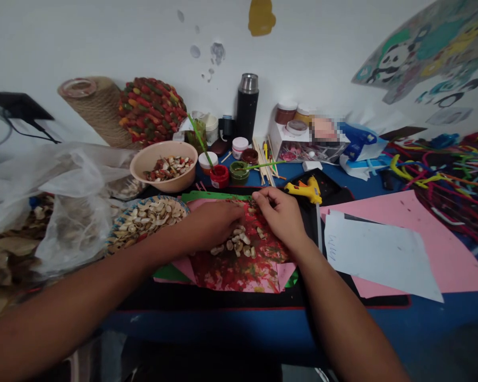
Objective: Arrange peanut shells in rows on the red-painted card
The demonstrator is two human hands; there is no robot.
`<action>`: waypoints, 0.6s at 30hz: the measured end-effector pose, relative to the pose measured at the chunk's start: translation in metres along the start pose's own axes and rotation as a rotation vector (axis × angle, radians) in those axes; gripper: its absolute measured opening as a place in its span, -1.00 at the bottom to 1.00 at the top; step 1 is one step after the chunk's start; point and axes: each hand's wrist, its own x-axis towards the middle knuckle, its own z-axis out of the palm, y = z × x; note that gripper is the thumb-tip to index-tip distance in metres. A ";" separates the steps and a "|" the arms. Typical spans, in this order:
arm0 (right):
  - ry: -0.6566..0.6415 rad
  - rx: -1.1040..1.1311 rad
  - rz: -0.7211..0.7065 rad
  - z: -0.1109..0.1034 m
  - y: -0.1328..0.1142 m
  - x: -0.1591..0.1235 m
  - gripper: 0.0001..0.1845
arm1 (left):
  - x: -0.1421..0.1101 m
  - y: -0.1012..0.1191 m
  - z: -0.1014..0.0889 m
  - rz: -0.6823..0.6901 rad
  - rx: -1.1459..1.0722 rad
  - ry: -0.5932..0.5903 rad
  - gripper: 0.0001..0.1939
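Head view: we see left hand (219,223) and right hand (281,215) near sheet's (239,276) far edge; we can't tell either grip. Shells (245,239) sit mid-sheet, probably for easy reach.

Black mat (231,300), apparently, on blue table (207,326)

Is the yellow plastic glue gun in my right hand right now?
No, the yellow plastic glue gun lies on the black tray, beyond the right hand.
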 end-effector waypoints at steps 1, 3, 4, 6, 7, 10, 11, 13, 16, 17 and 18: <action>0.002 -0.001 -0.005 0.000 0.000 0.000 -0.66 | 0.001 0.000 0.001 0.002 0.002 0.014 -0.80; -0.001 -0.004 -0.011 0.000 0.000 0.000 -0.66 | 0.005 -0.001 0.006 0.027 0.026 0.025 -0.79; 0.000 -0.006 -0.012 -0.001 0.000 0.000 -0.66 | 0.007 -0.001 0.009 0.044 0.047 0.023 -0.79; 0.004 -0.009 -0.011 -0.001 -0.001 -0.001 -0.66 | 0.010 -0.002 0.014 0.076 0.088 0.014 -0.81; 0.004 -0.010 -0.009 -0.001 -0.001 -0.001 -0.66 | 0.012 -0.003 0.016 0.090 0.101 0.011 -0.82; -0.003 -0.006 -0.009 -0.001 -0.001 0.000 -0.67 | 0.013 -0.003 0.018 0.112 0.131 0.001 -0.85; -0.003 -0.006 -0.011 -0.001 -0.001 0.000 -0.67 | 0.012 -0.002 0.017 0.110 0.139 -0.001 -0.86; 0.004 -0.009 -0.019 -0.001 -0.001 0.000 -0.67 | 0.012 0.002 0.013 0.094 0.155 0.010 -0.87; 0.019 -0.007 -0.025 -0.001 -0.001 0.000 -0.67 | 0.016 0.009 0.006 0.081 0.217 0.076 -0.85; 0.022 -0.006 -0.025 -0.001 -0.001 0.000 -0.68 | 0.018 0.011 0.005 0.093 0.256 0.106 -0.82; 0.024 -0.004 -0.022 -0.001 0.000 0.000 -0.68 | 0.021 0.013 0.004 0.113 0.300 0.134 -0.79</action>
